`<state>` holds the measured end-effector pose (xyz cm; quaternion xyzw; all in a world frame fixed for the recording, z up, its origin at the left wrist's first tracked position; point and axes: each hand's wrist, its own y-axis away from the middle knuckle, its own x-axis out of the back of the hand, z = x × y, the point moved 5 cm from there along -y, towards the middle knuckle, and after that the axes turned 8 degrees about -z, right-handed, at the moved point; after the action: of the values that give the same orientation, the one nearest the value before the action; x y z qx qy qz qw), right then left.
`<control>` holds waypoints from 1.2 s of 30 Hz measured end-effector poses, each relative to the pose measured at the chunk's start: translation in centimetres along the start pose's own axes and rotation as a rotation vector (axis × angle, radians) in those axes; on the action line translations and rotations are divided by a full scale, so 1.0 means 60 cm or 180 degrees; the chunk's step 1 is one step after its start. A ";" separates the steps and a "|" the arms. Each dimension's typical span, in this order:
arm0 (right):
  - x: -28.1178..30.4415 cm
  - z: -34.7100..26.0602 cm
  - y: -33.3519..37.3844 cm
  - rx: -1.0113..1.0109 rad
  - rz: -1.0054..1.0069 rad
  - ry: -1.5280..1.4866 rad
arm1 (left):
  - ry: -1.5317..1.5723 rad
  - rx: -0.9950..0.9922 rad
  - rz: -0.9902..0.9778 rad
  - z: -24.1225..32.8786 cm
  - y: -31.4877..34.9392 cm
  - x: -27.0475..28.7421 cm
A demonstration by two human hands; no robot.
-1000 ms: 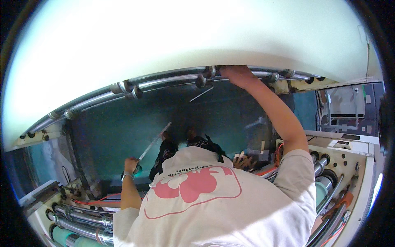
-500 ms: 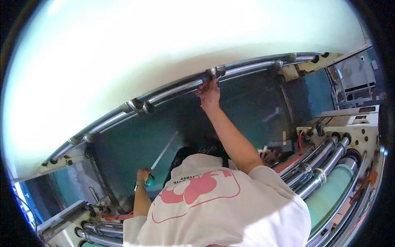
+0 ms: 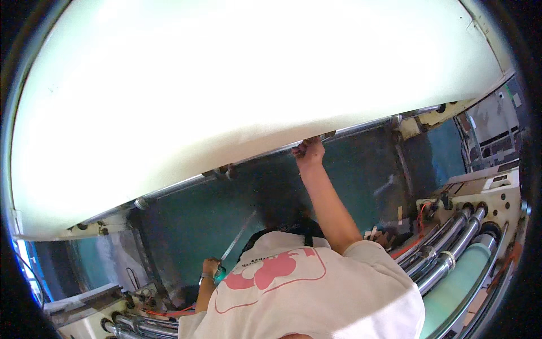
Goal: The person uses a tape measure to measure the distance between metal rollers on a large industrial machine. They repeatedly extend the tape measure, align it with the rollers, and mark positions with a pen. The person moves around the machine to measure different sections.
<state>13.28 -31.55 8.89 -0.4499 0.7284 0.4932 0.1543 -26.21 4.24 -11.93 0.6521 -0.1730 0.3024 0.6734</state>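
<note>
A huge white roll (image 3: 226,85) fills the upper picture, and a long steel bar (image 3: 361,127) runs under its edge. My right hand (image 3: 309,149) is raised on an outstretched arm, with its fingers curled around that bar. Low at the left, my left hand (image 3: 210,265) grips a teal tape measure (image 3: 220,273). Its thin metal tape (image 3: 240,237) slants up and right over the dark teal machine panel (image 3: 192,220). Whether the tape reaches my right hand is not visible. My white shirt with a pink print (image 3: 293,294) covers the bottom centre.
Several steel rollers (image 3: 451,248) and a pale green roller (image 3: 468,277) lie at the right beside a cream machine frame (image 3: 497,186). Red cables (image 3: 169,312) and more rollers (image 3: 130,326) sit at the lower left.
The view has tilted, so the white roll fills more of the picture. My right hand has slid along the steel bar. My left hand with the tape measure has sunk toward the lower left.
</note>
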 end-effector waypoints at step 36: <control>0.290 -0.008 -0.142 0.2294 0.0389 0.1465 | 0.1126 -0.0452 0.0760 -0.156 -0.092 -0.021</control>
<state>10.70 -41.65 -7.45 -0.4215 0.8948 0.1024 0.1056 -25.14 13.40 -17.84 0.5147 -0.1490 0.4767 0.6969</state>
